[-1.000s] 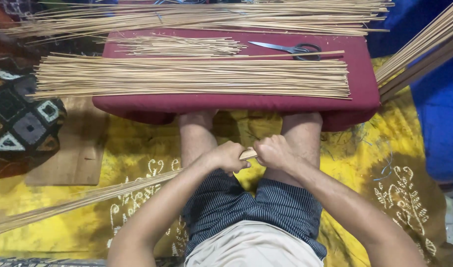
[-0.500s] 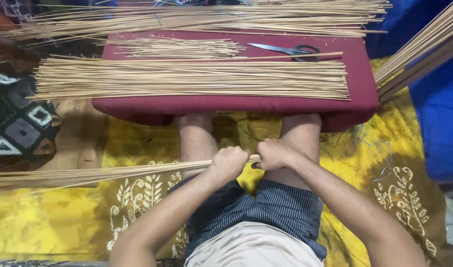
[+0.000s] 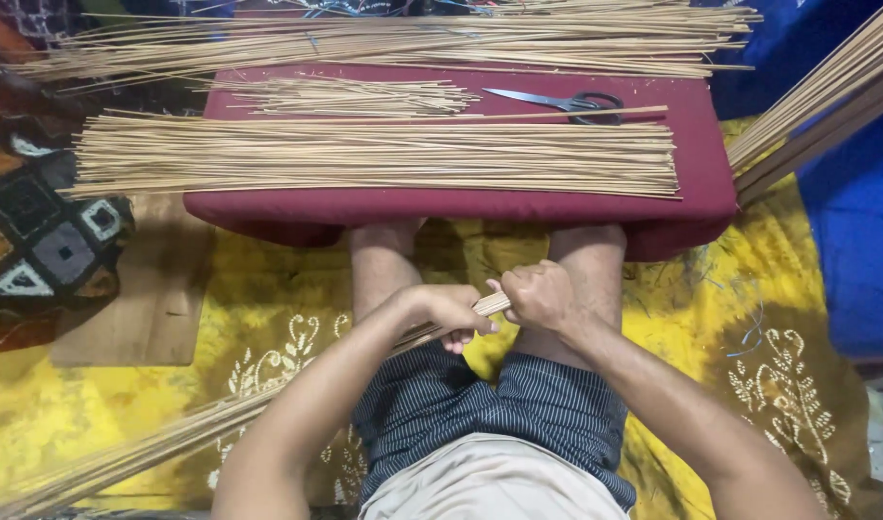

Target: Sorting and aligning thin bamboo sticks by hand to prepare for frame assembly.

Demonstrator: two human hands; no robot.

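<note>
My fingers [image 3: 458, 315] were curled tight round one end of a bundle of thin sticks [image 3: 268, 404] — left hand [image 3: 448, 310] wrapped over the top, right hand [image 3: 540, 297] clamped just beside it on the very tip, both fists closed, knuckles nearly touching above my lap. The bundle's long axis ran from my hands down & out to the near left, crossing my left forearm and fanning low over the yellow patterned cloth [image 3: 750, 318] toward the near-left corner, so nearly all its length lay left of my grip; only a short stub showed btwn the two fists. Left hand was the one nearer the bundle's body, right sat at the end. Farther off, past my shins, the maroon cushion [image 3: 692, 207] carried a wide flat row of sticks [image 3: 384, 154] lying left-to-right, w/ a smaller loose heap [image 3: 345, 96] beyond it and scissors [image 3: 557, 101] to the far right. A longer stick pile [image 3: 413, 39] lay at the far edge, more slanted at the right [image 3: 817, 106]. Patchwork fabric [image 3: 37, 231] & a wooden board [image 3: 143, 308] sat on the left.
</note>
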